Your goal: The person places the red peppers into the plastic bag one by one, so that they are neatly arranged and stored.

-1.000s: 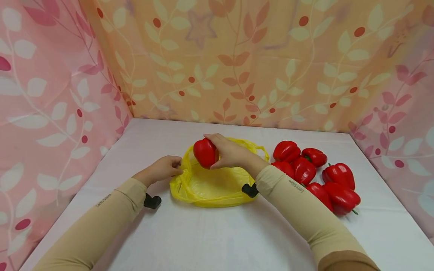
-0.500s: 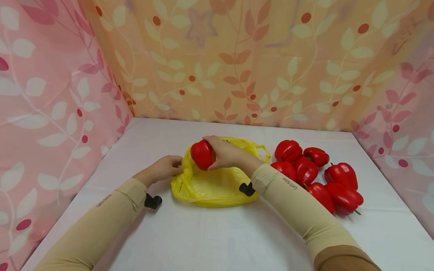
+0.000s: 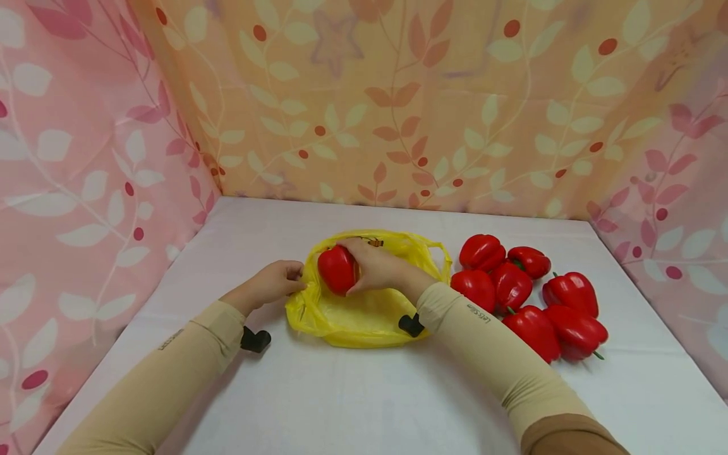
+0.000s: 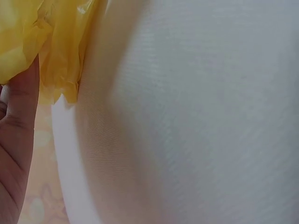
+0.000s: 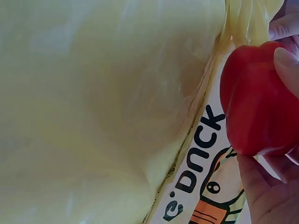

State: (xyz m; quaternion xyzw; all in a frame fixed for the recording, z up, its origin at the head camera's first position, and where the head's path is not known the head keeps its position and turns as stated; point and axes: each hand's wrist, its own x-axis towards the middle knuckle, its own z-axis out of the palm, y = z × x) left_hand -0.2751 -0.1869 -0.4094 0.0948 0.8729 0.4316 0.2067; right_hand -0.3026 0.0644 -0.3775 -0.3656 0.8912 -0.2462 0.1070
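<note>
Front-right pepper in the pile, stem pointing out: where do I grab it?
Grip the front-right pepper round its broad middle, probably from above and the right: that side is open, a neighbouring pepper crowds its left, and its stem looks thin.

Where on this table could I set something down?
The white tablecloth is bare between the sleeves, nearer you than the yellow bag, and beyond the left hand, toward the orange backdrop. It's crowded right of the bag, among the red peppers.
</note>
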